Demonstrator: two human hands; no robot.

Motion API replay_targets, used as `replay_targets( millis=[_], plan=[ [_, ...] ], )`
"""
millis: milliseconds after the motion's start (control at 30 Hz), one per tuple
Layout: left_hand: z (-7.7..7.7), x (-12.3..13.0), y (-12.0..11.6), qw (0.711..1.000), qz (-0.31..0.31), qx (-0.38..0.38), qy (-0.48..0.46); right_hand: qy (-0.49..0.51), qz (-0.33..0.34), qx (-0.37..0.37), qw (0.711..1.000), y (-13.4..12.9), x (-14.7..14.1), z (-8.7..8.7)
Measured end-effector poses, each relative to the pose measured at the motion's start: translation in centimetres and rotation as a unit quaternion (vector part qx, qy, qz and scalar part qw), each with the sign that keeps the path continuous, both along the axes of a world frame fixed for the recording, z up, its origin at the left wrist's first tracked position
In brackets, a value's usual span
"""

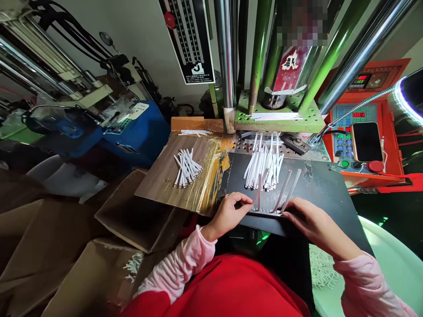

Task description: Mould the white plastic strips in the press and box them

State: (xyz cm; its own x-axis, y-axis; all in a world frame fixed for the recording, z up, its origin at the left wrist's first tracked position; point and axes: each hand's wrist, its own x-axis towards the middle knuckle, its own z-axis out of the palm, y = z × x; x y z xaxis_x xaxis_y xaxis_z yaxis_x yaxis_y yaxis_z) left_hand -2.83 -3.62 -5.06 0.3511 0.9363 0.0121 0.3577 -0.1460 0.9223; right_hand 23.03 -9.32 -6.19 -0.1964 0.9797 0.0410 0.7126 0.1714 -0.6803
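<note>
- Two bare hands work at the near edge of the black table (pixel 320 193), at either end of a slim pale rail (pixel 268 213).
- Left hand (pixel 230 215): thumb and forefinger are closed in a pinch at the foot of a thin, leaning strip (pixel 256 197).
- Right hand (pixel 312 220): its fingers are nearly together at the rail's right end, beside the foot of the rightmost upright strip (pixel 292 190); I cannot tell whether they grip it or only steady the rail.
- Another two strips stand between the hands, leaving a gap along the rail's middle.
- Spare strips lie loosely in a white pile (pixel 261 169) just beyond, with a second pile (pixel 188 168) on the wooden board (pixel 158 176) to the left.
- The step in hand looks like fitting strips, one by one, along the rail.
- Next, I judge, the move calls for a light, straight push with the left fingers while the right hand keeps the rail still, without knocking the standing strips.
</note>
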Motion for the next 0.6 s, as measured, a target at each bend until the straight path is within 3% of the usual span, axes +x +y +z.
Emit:
replay_targets(
  millis=[133, 367, 467, 600],
  plan=[
    [-0.2, 0.5, -0.5, 0.998, 0.011, 0.039, 0.048, 0.015, -0.073, 0.033, 0.997, -0.1, 1.7, -0.3],
    [-0.4, 0.2, -0.5, 0.993, -0.002, 0.089, 0.082, 0.004, -0.097, 0.019, 0.995, 1.1, 4.3, 1.0],
    [-0.3, 0.0, -0.5, 0.987, -0.012, 0.12, 0.105, 0.004, -0.104, 0.018, 0.994, 3.7, 4.9, 2.1],
    [-0.3, -0.3, -0.4, 0.981, -0.039, 0.144, 0.126, -0.032, -0.128, 0.019, 0.991, 10.3, 5.2, 3.8]
  ],
)
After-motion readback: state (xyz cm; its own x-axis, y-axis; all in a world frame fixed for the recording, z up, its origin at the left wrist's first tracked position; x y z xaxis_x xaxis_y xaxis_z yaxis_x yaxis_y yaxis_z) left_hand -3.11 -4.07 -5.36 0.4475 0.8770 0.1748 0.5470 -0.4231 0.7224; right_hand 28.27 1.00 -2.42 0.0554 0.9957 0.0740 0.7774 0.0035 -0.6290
